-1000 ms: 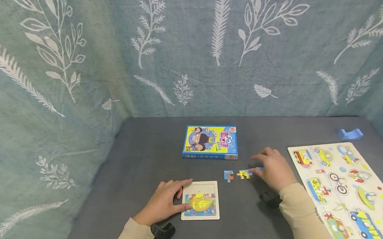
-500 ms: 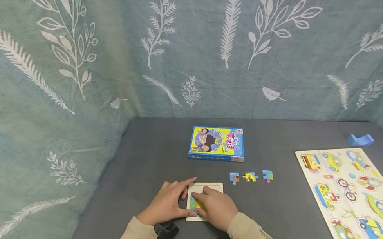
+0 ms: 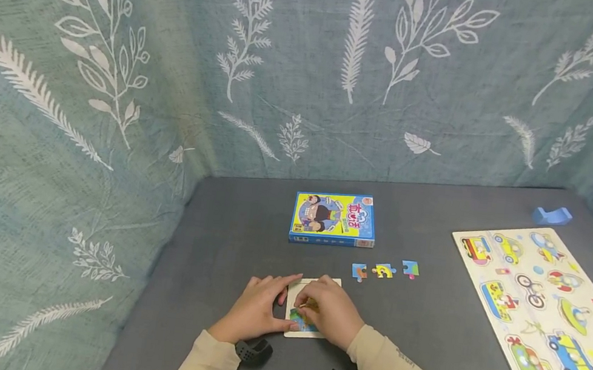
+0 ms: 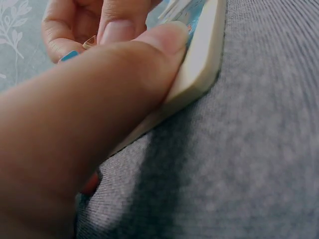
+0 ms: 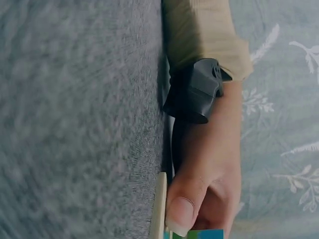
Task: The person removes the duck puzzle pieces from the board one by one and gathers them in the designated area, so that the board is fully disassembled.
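Observation:
A small square wooden puzzle tray [image 3: 292, 297] lies on the dark tabletop, its picture partly hidden by my hands. My left hand [image 3: 256, 310] holds the tray at its left side, the thumb over the near corner and the index finger at the far corner. Over the tray, my right hand [image 3: 333, 312] pinches a jigsaw piece; its blue edge [image 4: 69, 56] shows under the fingers in the left wrist view. Blue and green parts of a piece [image 5: 209, 234] stand raised beside the left thumb in the right wrist view.
Three loose jigsaw pieces [image 3: 384, 270] lie in a row beyond the tray. Behind them is a blue and yellow box [image 3: 333, 218]. A large wooden vehicle puzzle board [image 3: 546, 311] lies at right, with a blue curved object [image 3: 552, 216] behind it. Patterned cloth [image 3: 309, 76] hangs around.
My right hand has moved from the loose pieces to the tray, and its fingers now hold a jigsaw piece over it. The left hand stays at the tray's side. The view has shifted slightly.

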`<state>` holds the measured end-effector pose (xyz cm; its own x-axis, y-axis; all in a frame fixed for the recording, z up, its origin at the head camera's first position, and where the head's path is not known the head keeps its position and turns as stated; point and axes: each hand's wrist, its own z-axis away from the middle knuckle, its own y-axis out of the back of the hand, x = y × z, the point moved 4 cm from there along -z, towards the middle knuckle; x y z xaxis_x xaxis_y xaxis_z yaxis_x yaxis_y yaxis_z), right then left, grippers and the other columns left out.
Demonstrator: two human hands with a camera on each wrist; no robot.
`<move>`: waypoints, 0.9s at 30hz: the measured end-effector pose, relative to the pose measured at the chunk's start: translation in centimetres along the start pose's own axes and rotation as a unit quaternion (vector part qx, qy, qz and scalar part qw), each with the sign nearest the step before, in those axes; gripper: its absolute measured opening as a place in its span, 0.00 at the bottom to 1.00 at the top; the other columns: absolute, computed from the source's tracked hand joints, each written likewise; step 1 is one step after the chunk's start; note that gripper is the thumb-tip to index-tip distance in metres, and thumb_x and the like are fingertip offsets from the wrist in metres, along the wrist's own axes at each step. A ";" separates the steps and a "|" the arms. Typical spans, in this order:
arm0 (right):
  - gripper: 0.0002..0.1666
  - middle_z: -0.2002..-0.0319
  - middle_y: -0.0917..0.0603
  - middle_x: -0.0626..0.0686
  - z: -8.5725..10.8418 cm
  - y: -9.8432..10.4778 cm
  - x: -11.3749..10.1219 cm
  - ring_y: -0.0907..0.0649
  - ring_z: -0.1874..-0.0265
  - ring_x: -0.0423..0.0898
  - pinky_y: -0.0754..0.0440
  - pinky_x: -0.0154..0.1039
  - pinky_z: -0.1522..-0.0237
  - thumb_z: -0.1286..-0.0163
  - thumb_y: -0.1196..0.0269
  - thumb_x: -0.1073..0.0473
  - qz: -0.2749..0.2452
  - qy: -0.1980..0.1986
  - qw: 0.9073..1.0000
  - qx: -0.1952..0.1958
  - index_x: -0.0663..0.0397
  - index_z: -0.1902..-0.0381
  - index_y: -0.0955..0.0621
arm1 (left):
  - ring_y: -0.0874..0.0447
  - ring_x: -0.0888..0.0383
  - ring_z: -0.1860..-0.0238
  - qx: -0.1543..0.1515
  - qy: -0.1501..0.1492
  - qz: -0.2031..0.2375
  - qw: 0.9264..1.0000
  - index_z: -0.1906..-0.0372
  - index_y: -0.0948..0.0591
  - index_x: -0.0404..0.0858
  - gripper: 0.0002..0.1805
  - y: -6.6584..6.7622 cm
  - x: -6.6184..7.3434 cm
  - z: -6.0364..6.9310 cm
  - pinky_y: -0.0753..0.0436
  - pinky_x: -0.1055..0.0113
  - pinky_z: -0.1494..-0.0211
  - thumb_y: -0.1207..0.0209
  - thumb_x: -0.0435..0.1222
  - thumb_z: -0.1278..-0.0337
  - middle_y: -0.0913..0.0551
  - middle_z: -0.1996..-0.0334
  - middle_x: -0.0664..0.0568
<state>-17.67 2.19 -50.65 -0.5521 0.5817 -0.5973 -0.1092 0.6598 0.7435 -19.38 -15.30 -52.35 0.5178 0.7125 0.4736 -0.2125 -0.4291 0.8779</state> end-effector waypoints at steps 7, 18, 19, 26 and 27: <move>0.07 0.64 0.14 0.43 -0.3 3.9 1.8 0.18 0.65 0.38 0.17 0.38 0.61 0.32 0.26 0.64 -0.079 -0.049 0.996 0.001 0.50 0.59 0.14 | 0.38 0.65 0.69 -0.005 -0.002 -0.002 1.000 0.24 0.27 0.42 0.50 0.1 -0.2 0.0 0.42 0.57 0.54 0.20 0.56 0.52 0.33 0.69 0.65; 0.12 0.66 0.19 0.43 3.6 8.2 7.0 0.23 0.71 0.36 0.21 0.36 0.66 0.42 0.20 0.62 0.032 -0.081 0.996 -0.018 0.55 0.61 0.11 | 0.40 0.66 0.70 -0.008 -0.008 -0.009 1.000 0.25 0.25 0.42 0.51 0.3 -0.2 0.2 0.42 0.56 0.54 0.21 0.57 0.54 0.35 0.70 0.64; 0.13 0.65 0.19 0.44 3.7 8.0 6.9 0.23 0.70 0.37 0.21 0.36 0.65 0.42 0.19 0.61 0.047 -0.076 0.996 -0.016 0.54 0.61 0.10 | 0.41 0.66 0.70 -0.010 -0.008 -0.013 1.000 0.26 0.25 0.42 0.50 0.5 -0.4 0.3 0.42 0.57 0.55 0.20 0.58 0.54 0.35 0.71 0.64; 0.10 0.66 0.21 0.42 3.9 7.6 6.0 0.21 0.70 0.37 0.20 0.36 0.65 0.44 0.18 0.60 0.079 -0.050 0.996 0.002 0.50 0.64 0.09 | 0.41 0.67 0.71 -0.037 -0.020 -0.035 0.999 0.27 0.23 0.43 0.53 0.8 -0.9 0.4 0.42 0.58 0.57 0.21 0.63 0.59 0.35 0.70 0.65; 0.10 0.67 0.23 0.41 3.9 7.6 5.7 0.23 0.72 0.36 0.21 0.35 0.67 0.44 0.18 0.59 0.083 -0.056 0.995 0.007 0.50 0.65 0.09 | 0.40 0.67 0.71 -0.043 -0.017 -0.035 0.998 0.27 0.24 0.43 0.53 0.8 -1.0 0.4 0.41 0.59 0.56 0.21 0.64 0.59 0.35 0.70 0.65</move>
<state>-18.44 12.36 -49.58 -0.4667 0.7321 -0.4962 -0.0120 0.5557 0.8313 -19.75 -16.59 -52.10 0.5615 0.7191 0.4095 -0.2446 -0.3284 0.9123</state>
